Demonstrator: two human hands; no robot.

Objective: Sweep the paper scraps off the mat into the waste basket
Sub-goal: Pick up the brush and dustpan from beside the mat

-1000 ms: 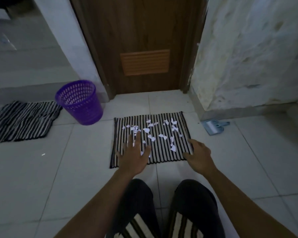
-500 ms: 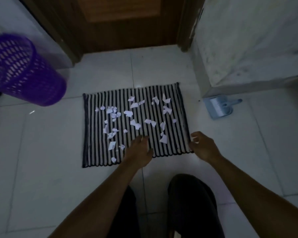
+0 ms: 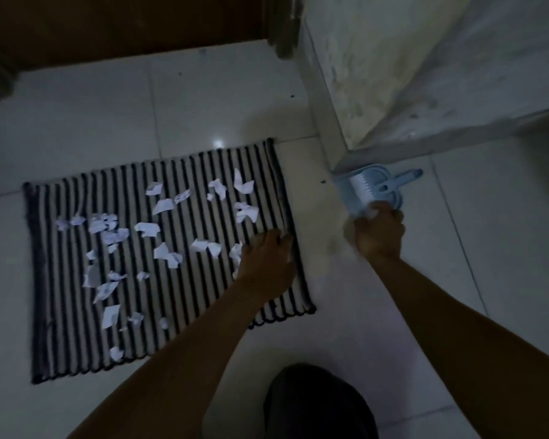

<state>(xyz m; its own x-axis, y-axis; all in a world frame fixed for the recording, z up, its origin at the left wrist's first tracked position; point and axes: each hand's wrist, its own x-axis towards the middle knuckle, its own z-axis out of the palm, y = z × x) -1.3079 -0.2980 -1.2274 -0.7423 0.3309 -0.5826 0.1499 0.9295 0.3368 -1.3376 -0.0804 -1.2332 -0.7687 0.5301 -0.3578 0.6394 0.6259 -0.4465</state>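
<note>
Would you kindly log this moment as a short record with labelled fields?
mat: striped mat flat on the tile floor
scraps: paper scraps scattered across the mat
left hand: left hand flat on the mat's right part
right hand: right hand at the dustpan set's near edge
tool: blue dustpan set beside the wall
waste basket: out of view

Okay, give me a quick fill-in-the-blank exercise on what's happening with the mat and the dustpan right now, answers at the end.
1. The paper scraps lie scattered on a mat patterned with ____.
2. The left hand rests flat on the mat's ____ side.
3. The right hand is gripping the near edge of the light blue ____.
4. That tool sits on the floor against the base of the ____.

Answers: stripes; right; dustpan; wall
</note>
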